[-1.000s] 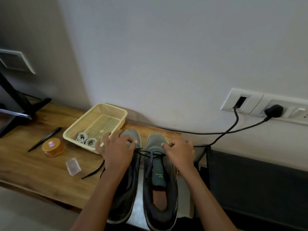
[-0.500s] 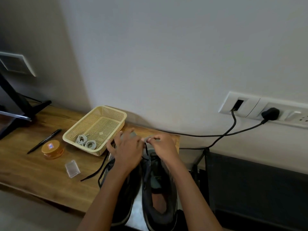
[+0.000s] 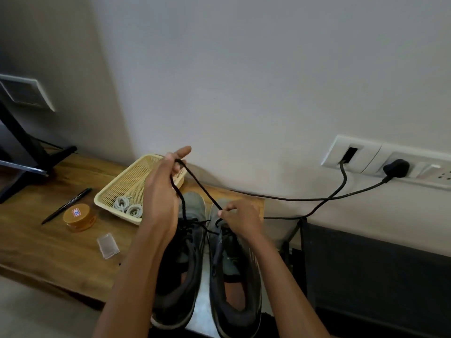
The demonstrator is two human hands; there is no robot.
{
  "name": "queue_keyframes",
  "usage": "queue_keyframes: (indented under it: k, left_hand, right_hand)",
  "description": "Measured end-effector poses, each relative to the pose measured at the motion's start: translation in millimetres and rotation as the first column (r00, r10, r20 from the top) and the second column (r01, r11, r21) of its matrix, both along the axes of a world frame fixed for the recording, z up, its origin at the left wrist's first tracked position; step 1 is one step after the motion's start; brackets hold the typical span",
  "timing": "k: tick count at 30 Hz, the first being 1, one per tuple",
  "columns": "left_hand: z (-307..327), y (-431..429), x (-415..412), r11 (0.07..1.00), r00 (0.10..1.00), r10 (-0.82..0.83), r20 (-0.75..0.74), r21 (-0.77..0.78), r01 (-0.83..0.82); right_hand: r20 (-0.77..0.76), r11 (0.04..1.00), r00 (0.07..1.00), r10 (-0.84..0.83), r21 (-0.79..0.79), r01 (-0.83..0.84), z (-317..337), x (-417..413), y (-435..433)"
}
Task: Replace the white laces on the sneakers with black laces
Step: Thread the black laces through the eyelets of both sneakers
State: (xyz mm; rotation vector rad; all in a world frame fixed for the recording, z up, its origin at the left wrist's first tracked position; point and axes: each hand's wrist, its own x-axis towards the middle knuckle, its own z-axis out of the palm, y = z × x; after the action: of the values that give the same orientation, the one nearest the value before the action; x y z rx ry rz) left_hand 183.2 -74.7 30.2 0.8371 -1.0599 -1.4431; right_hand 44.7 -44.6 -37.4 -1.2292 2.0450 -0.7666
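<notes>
Two dark grey sneakers stand side by side, toes toward the wall: the left sneaker (image 3: 180, 272) and the right sneaker (image 3: 234, 284). A black lace (image 3: 200, 185) runs taut from the right sneaker's front eyelets up to my left hand (image 3: 162, 191), which is raised above the left sneaker and pinches the lace. My right hand (image 3: 240, 217) rests on the right sneaker's toe end, fingers pinching the lace near the eyelets. Coiled white laces (image 3: 128, 207) lie in the yellow basket (image 3: 117, 189).
On the wooden table (image 3: 48, 247) lie a black pen (image 3: 67, 205), an orange round tin (image 3: 79, 217) and a small clear plastic box (image 3: 107, 245). A black stand (image 3: 29, 152) is at far left. Black cables (image 3: 324, 201) run from the wall sockets (image 3: 390, 159).
My left hand rose from the sneakers' toes and drew the black lace up and taut. My right hand stayed low on the right sneaker's front.
</notes>
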Motion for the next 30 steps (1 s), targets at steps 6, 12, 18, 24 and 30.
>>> queue_keyframes:
  k: [6,12,18,24,30]
  left_hand:
    - [-38,-4,-6,0.964,0.658,0.135,0.741,-0.252,0.087]
    - [-30,4,-14,0.98,0.789,0.092,0.607,-0.196,0.036]
    - [-9,-4,-1,0.985,0.972,0.172,-0.159,-0.003,-0.175]
    - [11,4,10,0.981,0.84,0.186,-0.51,0.147,-0.127]
    - [5,5,6,0.956,0.962,0.265,-0.068,-0.111,-0.271]
  right_hand:
    - [0.508,0.923,0.834,0.215,-0.385,-0.003,39,8,9]
    - [0.244,0.907,0.969,-0.044,-0.397,0.141,13,-4,-2]
    - [0.098,0.914,0.932,-0.35,-0.181,0.363,-9,-26,-5]
    - [0.054,0.921,0.926,-0.374,-0.1,0.377,-14,-27,-3]
    - [0.049,0.948,0.962,-0.268,-0.166,0.273,0,-21,4]
